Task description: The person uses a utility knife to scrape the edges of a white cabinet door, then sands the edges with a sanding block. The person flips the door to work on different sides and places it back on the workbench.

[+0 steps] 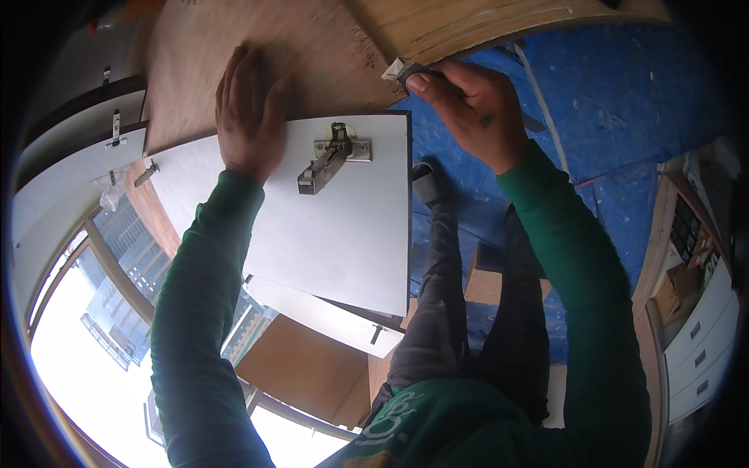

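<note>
My left hand (250, 117) lies with fingers stretched out over a reddish-brown wood panel (312, 54), its heel over the top edge of a white cabinet door (328, 234). A metal hinge (335, 158) is fixed near that door's upper right and sticks out. My right hand (476, 109) pinches a small flat grey piece (404, 71) with a pale, crumpled-looking end, between thumb and fingers. The piece is at the panel's right corner; whether it touches the wood I cannot tell. Its exact kind is unclear, as the fingers cover part of it.
Blue sheeting (601, 101) covers the floor at the right. Another wooden board (484, 23) lies at the far edge. White panels with hinges (117, 129) stand at the left, near a window (94, 304). White drawers (702, 351) are at the lower right. My legs (437, 296) stand beside the door.
</note>
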`<state>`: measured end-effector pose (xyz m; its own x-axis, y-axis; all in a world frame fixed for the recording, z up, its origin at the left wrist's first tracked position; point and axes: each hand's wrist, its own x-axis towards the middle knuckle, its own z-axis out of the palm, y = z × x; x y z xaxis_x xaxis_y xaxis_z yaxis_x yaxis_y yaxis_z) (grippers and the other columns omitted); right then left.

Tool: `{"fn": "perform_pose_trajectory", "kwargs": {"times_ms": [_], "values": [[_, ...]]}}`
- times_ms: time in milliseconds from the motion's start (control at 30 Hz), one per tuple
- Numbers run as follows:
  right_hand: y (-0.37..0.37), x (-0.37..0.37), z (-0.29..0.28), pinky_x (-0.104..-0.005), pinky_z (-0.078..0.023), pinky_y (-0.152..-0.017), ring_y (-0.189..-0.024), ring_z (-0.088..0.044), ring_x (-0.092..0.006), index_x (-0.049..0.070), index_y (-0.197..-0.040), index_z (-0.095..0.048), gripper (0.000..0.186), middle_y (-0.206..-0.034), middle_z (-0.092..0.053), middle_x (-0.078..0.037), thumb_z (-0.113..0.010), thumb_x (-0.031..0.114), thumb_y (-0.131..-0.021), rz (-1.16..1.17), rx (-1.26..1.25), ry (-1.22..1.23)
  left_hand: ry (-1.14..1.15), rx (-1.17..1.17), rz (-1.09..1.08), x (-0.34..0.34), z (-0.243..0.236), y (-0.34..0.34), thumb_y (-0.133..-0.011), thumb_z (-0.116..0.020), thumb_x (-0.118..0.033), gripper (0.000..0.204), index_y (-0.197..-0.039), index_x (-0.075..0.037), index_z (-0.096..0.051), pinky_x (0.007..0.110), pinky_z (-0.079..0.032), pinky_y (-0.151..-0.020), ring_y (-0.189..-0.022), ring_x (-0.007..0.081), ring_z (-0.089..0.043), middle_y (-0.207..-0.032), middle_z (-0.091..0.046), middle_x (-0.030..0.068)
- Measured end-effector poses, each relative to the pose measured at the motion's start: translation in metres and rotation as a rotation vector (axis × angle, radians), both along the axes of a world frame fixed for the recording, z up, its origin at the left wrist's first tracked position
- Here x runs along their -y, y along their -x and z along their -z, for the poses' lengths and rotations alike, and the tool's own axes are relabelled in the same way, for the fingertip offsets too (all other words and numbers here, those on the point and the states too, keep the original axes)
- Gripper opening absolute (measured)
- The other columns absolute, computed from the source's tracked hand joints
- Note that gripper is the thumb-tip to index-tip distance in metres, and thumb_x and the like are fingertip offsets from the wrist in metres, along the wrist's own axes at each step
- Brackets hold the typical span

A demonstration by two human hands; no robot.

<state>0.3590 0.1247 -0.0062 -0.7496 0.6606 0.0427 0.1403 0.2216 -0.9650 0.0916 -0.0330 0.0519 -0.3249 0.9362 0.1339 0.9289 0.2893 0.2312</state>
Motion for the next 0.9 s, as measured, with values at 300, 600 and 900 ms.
{"fn": "perform_pose_trajectory", "kwargs": {"times_ms": [300,600,900], "values": [[-0.046,0.048,-0.017,-0.039,-0.034,-0.05,-0.046,-0.047,-0.0205,0.011,-0.063,-0.053,0.045,-0.054,-0.047,-0.006,-0.08,0.034,-0.091,-0.15,-0.019,-0.109,0.0,0.075,-0.058,0.002,0.0,-0.001,-0.1,-0.063,-0.035,0.057,-0.146,-0.003,-0.053,0.048,-0.036,-0.119,-0.143,0.0403,-0.046,-0.156,-0.049,0.0201],[-0.035,0.022,-0.037,-0.0388,-0.035,-0.047,-0.044,-0.048,-0.0226,0.013,-0.065,-0.057,0.039,-0.053,-0.05,-0.005,-0.08,0.032,-0.09,-0.154,0.054,-0.361,0.004,0.051,-0.037,0.002,0.001,0.0,-0.1,-0.061,-0.036,0.058,-0.147,-0.004,-0.052,0.049,-0.035,-0.12,-0.144,0.0403,-0.045,-0.157,-0.049,0.0199],[-0.017,-0.01,-0.037,-0.0381,-0.034,-0.045,-0.043,-0.047,-0.0227,0.011,-0.067,-0.06,0.039,-0.052,-0.048,-0.006,-0.079,0.035,-0.092,-0.018,0.089,-0.286,-0.004,0.014,0.005,0.005,0.004,0.006,-0.1,-0.06,-0.037,0.058,-0.148,-0.004,-0.052,0.049,-0.035,-0.12,-0.144,0.04,-0.046,-0.157,-0.048,0.0194]]}}
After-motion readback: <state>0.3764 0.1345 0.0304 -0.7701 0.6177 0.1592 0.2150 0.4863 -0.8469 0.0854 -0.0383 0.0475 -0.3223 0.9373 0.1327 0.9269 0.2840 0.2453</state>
